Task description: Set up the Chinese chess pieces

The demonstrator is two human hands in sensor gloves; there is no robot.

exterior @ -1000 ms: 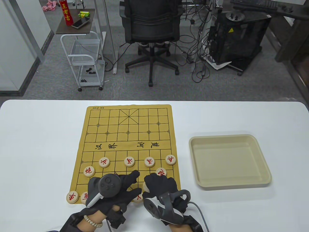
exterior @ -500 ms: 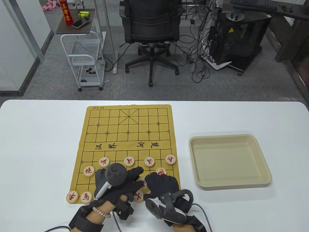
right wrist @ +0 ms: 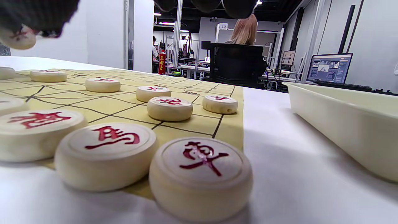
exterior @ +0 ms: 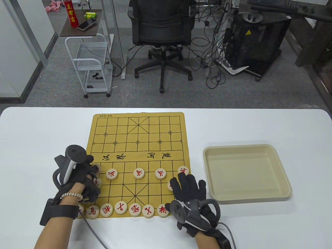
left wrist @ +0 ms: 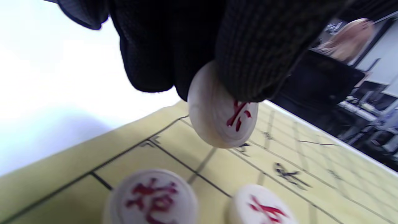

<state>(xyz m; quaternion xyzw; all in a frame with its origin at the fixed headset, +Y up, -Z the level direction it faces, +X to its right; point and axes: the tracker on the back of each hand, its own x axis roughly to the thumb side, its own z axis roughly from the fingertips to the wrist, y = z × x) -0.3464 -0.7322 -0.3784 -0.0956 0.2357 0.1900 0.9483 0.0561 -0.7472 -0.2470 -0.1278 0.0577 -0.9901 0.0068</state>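
The yellow board mat [exterior: 137,145] lies on the white table. My left hand [exterior: 94,170] is over the board's left edge and pinches a round wooden chess piece [left wrist: 217,121] with a red character, tilted, just above the mat. Under it lie a cannon piece [left wrist: 152,199] and a soldier [left wrist: 261,208]. Several red-lettered pieces line the near row [exterior: 121,208]. Soldiers [exterior: 139,173] stand in the row above. My right hand [exterior: 188,182] is open, fingers spread over the board's right near corner, partly hiding a cannon [exterior: 170,185].
An empty beige tray [exterior: 284,176] stands right of the board and shows in the right wrist view [right wrist: 342,118]. The near right pieces, a chariot [right wrist: 200,174] and a horse [right wrist: 105,152], sit close below my right wrist. An office chair stands beyond the table.
My left hand moved from the middle of the near row to the board's left edge with a piece. My right hand shifted right and opened, uncovering the near row.
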